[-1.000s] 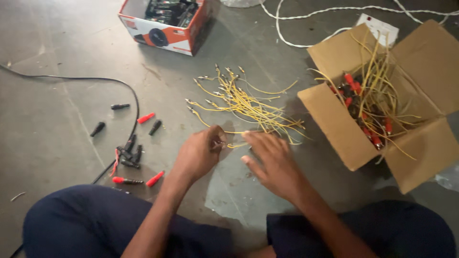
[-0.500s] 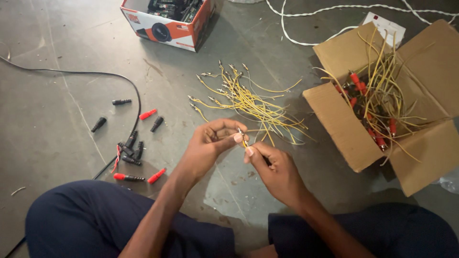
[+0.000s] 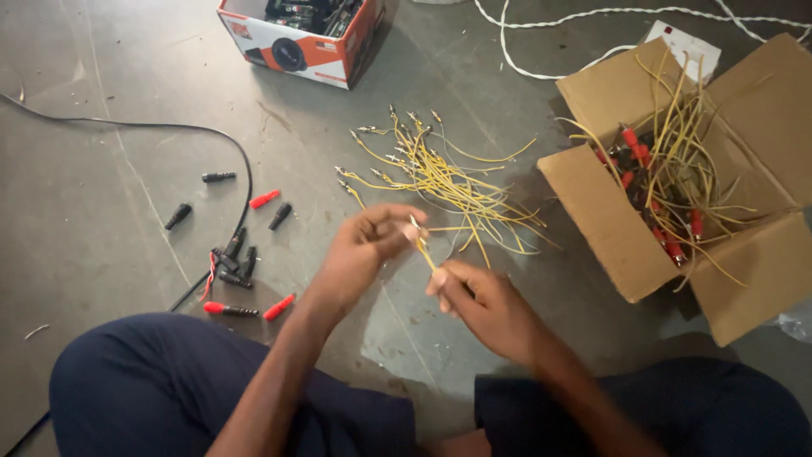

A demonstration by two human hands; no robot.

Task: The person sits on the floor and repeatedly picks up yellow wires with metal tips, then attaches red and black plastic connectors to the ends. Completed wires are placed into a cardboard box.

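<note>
Head view: black and red plug caps (image 3: 241, 262) lie loose on the floor, far left. Left hand (image 3: 359, 250) and right hand (image 3: 486, 309) pinch one yellow wire (image 3: 425, 250) between them; light, limp, best gripped near its metal tip. Wire pile (image 3: 448, 182) beyond; cardboard box (image 3: 609, 228) right.

Open grey floor (image 3: 110, 195) is being left free to the far left, crossed only by a black cable (image 3: 169, 129). Passage at the left hand (image 3: 364, 254) is being narrowed by scattered red and black plug caps (image 3: 241, 262) lying just beside the left knee. Directly ahead of both hands, the way is being blocked by a spread bundle of yellow wires (image 3: 440, 182). To the right of the right hand (image 3: 486, 305), room is being closed off by an open cardboard box (image 3: 609, 228). Farther ahead, ground is being occupied by a small printed carton (image 3: 296, 51) and a white cord (image 3: 541, 72).
</note>
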